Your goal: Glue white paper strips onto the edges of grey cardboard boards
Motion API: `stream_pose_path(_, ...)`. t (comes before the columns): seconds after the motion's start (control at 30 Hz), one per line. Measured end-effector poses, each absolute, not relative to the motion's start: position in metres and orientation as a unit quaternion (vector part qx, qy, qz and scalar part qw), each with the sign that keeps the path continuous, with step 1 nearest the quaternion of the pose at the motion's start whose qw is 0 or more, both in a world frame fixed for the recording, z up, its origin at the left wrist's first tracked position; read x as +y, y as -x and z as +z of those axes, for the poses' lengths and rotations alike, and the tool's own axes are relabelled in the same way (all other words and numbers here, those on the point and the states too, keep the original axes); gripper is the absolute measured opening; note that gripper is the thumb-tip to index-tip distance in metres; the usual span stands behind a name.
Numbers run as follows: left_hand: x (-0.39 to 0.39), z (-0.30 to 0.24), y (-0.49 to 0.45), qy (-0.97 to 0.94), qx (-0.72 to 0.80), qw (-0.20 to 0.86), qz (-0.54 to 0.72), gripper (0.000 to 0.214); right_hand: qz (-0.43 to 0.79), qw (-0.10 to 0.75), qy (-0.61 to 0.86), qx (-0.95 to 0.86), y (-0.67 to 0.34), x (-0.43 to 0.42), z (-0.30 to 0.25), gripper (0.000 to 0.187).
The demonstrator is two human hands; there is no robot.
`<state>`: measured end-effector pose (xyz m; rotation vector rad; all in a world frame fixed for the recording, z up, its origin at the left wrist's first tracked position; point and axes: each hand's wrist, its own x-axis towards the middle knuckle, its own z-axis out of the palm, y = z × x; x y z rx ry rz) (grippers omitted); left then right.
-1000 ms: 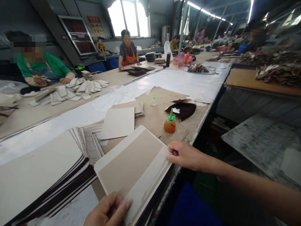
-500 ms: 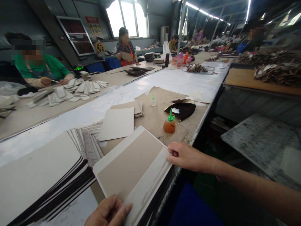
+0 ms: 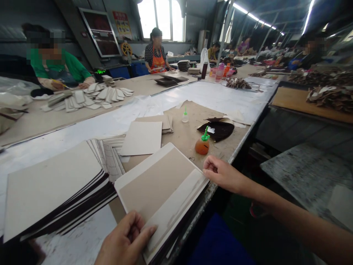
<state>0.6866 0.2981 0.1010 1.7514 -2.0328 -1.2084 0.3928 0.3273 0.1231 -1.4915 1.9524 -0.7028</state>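
A beige cardboard panel (image 3: 158, 180) with pale borders lies at a slant in front of me, on top of dark-edged layers. Along its near-right side runs a pale strip (image 3: 176, 206) with a wet-looking streak. My left hand (image 3: 127, 235) grips the panel's near edge, thumb on top, fingers curled. At the far right corner, my right hand (image 3: 217, 170) is closed with fingertips pressed together; whatever they hold, if anything, is hidden. Just beyond stands an orange squeeze bottle (image 3: 202, 146) with a green nozzle. To the left rests a fanned stack of pale boards (image 3: 55, 176) with dark edges.
Pale cards (image 3: 142, 138), a small clear bottle (image 3: 185, 117) and dark brown pieces (image 3: 217, 129) lie farther back. The table edge (image 3: 220, 173) drops off at right, near a stained grey board (image 3: 306, 173). Across the table, a person in green (image 3: 60, 70) sits beside small pale pieces (image 3: 96, 96).
My right hand has lifted slightly off the panel's corner, its thumb no longer lying on the strip. My left hand keeps its grip. The whole view has shifted a little.
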Motion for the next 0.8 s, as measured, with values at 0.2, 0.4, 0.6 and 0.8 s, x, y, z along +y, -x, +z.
stream_pose_path(0.2, 0.308, 0.109, -0.698, -0.565, -0.759, 0.188, -0.263, 0.03, -0.264, 0.079, 0.743, 0.61, -0.408, 0.341, 0.125, 0.029)
stream_pose_path(0.4, 0.314, 0.105, -0.7, -0.246, -0.941, 0.228, 0.055, 0.043, -0.157, 0.004, 0.858, 0.489, -0.423, 0.354, 0.116, 0.046)
stream_pose_path(0.6, 0.323, 0.101, -0.693, -0.204, -0.96, 0.15, 0.118, 0.056, -0.119, 0.007, 0.874, 0.472, -0.425, 0.359, 0.097, 0.057)
stream_pose_path(0.8, 0.321, 0.093, -0.7, -0.21, -0.964, 0.144, 0.078, 0.069, -0.197, 0.141, 0.815, 0.527, -0.419, 0.358, 0.113, 0.05)
